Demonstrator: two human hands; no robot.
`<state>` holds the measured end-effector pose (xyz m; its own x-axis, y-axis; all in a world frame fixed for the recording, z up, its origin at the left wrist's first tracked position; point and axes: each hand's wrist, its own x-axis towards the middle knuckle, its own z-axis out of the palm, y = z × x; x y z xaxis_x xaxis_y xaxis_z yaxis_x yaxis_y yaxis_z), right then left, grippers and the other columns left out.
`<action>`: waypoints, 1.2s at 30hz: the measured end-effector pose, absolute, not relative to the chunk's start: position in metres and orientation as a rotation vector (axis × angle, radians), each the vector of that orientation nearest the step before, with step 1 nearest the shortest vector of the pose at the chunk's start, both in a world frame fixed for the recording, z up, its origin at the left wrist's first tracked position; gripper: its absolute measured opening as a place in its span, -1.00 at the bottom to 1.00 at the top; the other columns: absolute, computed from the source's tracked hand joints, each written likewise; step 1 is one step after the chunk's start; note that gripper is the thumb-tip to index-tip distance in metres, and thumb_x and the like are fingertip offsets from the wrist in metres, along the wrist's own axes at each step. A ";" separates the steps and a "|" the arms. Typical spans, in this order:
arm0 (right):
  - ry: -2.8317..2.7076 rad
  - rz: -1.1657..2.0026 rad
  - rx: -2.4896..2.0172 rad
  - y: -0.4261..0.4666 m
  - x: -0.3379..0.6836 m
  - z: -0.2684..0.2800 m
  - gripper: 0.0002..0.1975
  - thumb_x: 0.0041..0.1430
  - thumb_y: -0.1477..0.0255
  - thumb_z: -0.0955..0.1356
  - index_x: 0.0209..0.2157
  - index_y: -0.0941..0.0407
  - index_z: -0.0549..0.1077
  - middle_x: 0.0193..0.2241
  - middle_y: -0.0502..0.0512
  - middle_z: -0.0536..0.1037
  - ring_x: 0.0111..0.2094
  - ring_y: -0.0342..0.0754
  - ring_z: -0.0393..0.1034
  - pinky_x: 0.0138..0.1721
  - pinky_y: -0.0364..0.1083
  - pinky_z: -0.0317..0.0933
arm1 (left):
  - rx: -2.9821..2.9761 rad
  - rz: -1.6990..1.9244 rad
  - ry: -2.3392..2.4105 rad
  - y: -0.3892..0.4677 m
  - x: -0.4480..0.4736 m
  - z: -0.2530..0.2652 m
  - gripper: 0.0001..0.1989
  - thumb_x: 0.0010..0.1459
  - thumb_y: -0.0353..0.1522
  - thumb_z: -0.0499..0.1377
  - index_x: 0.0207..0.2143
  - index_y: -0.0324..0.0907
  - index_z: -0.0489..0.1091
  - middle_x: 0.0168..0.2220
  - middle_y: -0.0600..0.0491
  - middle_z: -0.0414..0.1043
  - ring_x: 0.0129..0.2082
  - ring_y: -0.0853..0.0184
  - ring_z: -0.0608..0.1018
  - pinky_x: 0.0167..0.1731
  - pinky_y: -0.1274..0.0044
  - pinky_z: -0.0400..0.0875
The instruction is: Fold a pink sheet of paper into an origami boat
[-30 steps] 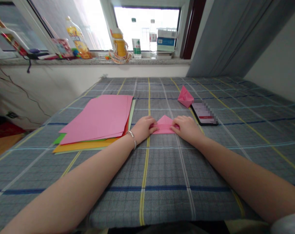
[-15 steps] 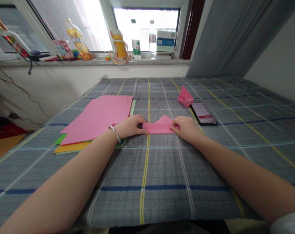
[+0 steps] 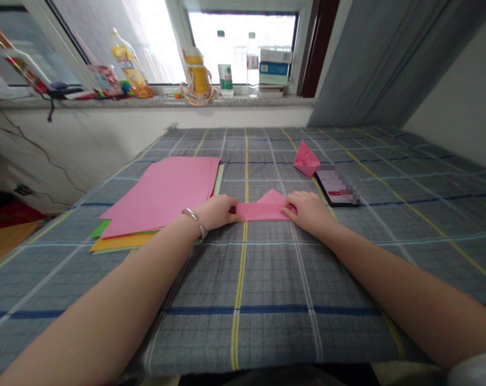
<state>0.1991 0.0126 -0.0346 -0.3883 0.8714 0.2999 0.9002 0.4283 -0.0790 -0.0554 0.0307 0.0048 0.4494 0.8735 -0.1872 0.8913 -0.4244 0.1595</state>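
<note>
A folded sheet of pink paper (image 3: 262, 211) lies on the checked cloth, a long flat strip in front with a triangular point rising behind it. At its left end, my left hand (image 3: 221, 210) grips the strip between thumb and fingers; a silver bangle circles that wrist. My right hand (image 3: 309, 210) pinches the right end, fingers curled and thumb on the near side. Beyond the right hand stands a folded pink paper shape (image 3: 306, 160), touching or nearly touching the top of a phone (image 3: 336, 187).
A stack of coloured paper (image 3: 162, 195), pink on top, lies left of my left hand. The grey checked tablecloth (image 3: 275, 273) covers the table. Along the windowsill (image 3: 154, 102) stand bottles, a yellow cup (image 3: 198, 78) and boxes (image 3: 274, 69). A grey curtain (image 3: 371, 59) hangs at right.
My left wrist has turned slightly and the left fingers have closed in at the paper's left end. The right hand and the folded paper stay almost where they were.
</note>
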 end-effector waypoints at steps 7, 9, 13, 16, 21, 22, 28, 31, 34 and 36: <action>-2.369 -0.243 -1.493 0.009 0.200 -0.030 -0.82 0.22 0.34 0.26 -0.37 0.12 0.43 -0.40 0.10 0.54 -0.33 0.00 0.36 -0.20 -0.05 0.08 | 2.663 -0.102 1.370 0.032 -0.067 0.007 -0.77 0.08 -0.21 0.14 -0.42 -0.20 0.44 -0.40 0.04 0.48 -0.41 0.32 0.47 -0.42 0.55 0.26; -2.357 -0.286 -1.456 0.006 0.201 -0.029 -0.81 0.22 0.34 0.24 -0.34 0.14 0.42 -0.40 0.11 0.55 -0.32 0.00 0.36 -0.11 -0.03 0.06 | 2.743 -0.078 1.305 0.031 -0.067 0.006 -0.79 0.10 -0.25 0.12 -0.42 -0.21 0.43 -0.36 0.02 0.46 -0.37 0.32 0.47 -0.35 0.54 0.29; -2.384 -0.258 -1.377 0.003 0.200 -0.026 -0.78 0.21 0.30 0.26 -0.23 0.13 0.43 -0.32 0.13 0.56 -0.25 0.02 0.37 -0.02 -0.01 0.01 | 2.740 -0.048 1.304 0.027 -0.064 0.007 -0.82 0.10 -0.26 0.11 -0.35 -0.19 0.39 -0.36 0.03 0.45 -0.38 0.31 0.47 -0.34 0.52 0.31; -2.408 -0.197 -1.371 0.004 0.197 -0.028 -0.79 0.21 0.29 0.28 -0.25 0.11 0.44 -0.30 0.11 0.57 -0.23 0.02 0.37 -0.01 0.00 0.00 | 2.671 -0.032 1.344 0.025 -0.061 0.005 -0.76 0.10 -0.19 0.11 -0.34 -0.19 0.38 -0.39 0.03 0.44 -0.43 0.29 0.47 -0.40 0.51 0.29; -2.400 -0.136 -1.412 0.011 0.196 -0.033 -0.86 0.20 0.33 0.31 -0.31 0.09 0.45 -0.31 0.06 0.56 -0.24 0.01 0.35 -0.10 -0.02 0.02 | 2.561 0.010 1.444 0.031 -0.057 -0.005 -0.63 0.14 -0.08 0.05 -0.40 -0.20 0.39 -0.45 0.01 0.46 -0.48 0.30 0.46 -0.48 0.53 0.23; -2.402 -0.138 -1.421 0.012 0.196 -0.034 -0.86 0.20 0.33 0.31 -0.31 0.09 0.45 -0.31 0.06 0.55 -0.24 0.00 0.35 -0.11 -0.03 0.02 | 2.551 0.010 1.445 0.033 -0.057 -0.007 -0.63 0.15 -0.08 0.04 -0.41 -0.20 0.40 -0.45 0.01 0.47 -0.48 0.30 0.46 -0.48 0.53 0.23; -2.417 -0.189 -1.474 0.015 0.195 -0.036 -0.84 0.19 0.30 0.33 -0.31 0.10 0.46 -0.33 0.06 0.53 -0.26 0.01 0.35 -0.19 -0.04 0.01 | 2.555 -0.025 1.497 0.032 -0.053 -0.010 -0.63 0.18 -0.11 0.01 -0.41 -0.21 0.41 -0.44 -0.02 0.47 -0.45 0.26 0.48 -0.41 0.49 0.28; -2.420 -0.178 -1.495 0.015 0.195 -0.037 -0.84 0.19 0.30 0.33 -0.31 0.10 0.47 -0.31 0.07 0.53 -0.24 0.01 0.34 -0.22 -0.05 0.02 | 2.609 -0.006 1.535 0.025 -0.047 -0.011 -0.65 0.21 -0.17 -0.01 -0.36 -0.24 0.41 -0.38 -0.07 0.47 -0.38 0.22 0.49 -0.33 0.45 0.32; -2.419 -0.156 -1.507 0.016 0.194 -0.038 -0.84 0.19 0.30 0.33 -0.30 0.10 0.46 -0.29 0.08 0.53 -0.23 0.01 0.34 -0.23 -0.06 0.03 | 2.789 0.317 1.648 0.017 -0.037 -0.018 -0.68 0.21 -0.29 0.00 -0.12 -0.33 0.37 -0.16 -0.18 0.44 -0.15 0.14 0.47 -0.12 0.37 0.31; -2.420 -0.148 -1.508 0.016 0.195 -0.038 -0.83 0.19 0.30 0.32 -0.30 0.10 0.46 -0.29 0.08 0.53 -0.23 0.01 0.34 -0.23 -0.06 0.04 | 2.922 0.426 1.476 0.013 -0.029 -0.025 -0.63 0.25 -0.35 -0.06 0.06 -0.24 0.29 0.05 -0.13 0.35 0.03 0.16 0.39 0.04 0.34 0.21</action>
